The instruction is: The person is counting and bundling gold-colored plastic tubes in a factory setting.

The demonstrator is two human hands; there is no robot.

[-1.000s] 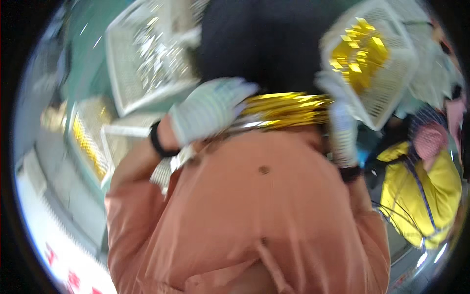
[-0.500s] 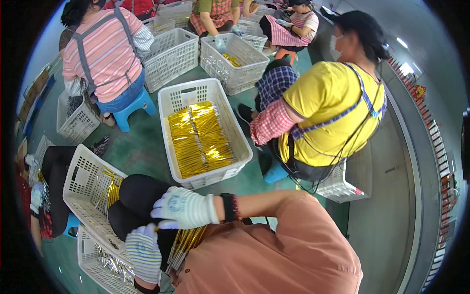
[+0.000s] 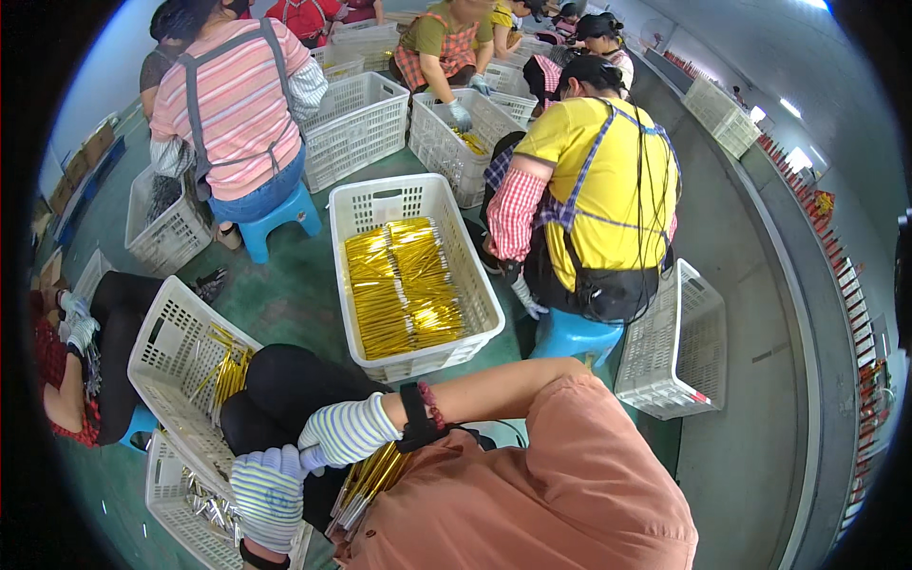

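Note:
My left hand [image 3: 269, 494] and my right hand [image 3: 348, 433], both in striped knit gloves, meet above my lap, their fingers curled and pressed together. Whatever lies between the fingers is hidden. Beneath the right wrist, a bunch of thin gold sticks with silvery ends [image 3: 369, 483] rests on my lap. Close to my left hand leans a white crate [image 3: 157, 353] with loose gold sticks [image 3: 231, 376] inside. Below it, a second white crate [image 3: 171, 508] holds silvery pieces [image 3: 211, 505], partly covered by my left hand and the upper crate.
Ahead stands a white crate [image 3: 494, 318] with gold sticks [image 3: 404, 285] stacked in two rows. At right a person in yellow [image 3: 608, 190] sits on a blue stool [image 3: 575, 334], beside another crate [image 3: 655, 366]. Further co-workers sit among crates at the left and back.
The view has shifted, so the crates appear lower and farther right. My right hand has drawn lower, its fingers tucked closer against the left. The person in yellow has bent forward, reaching down.

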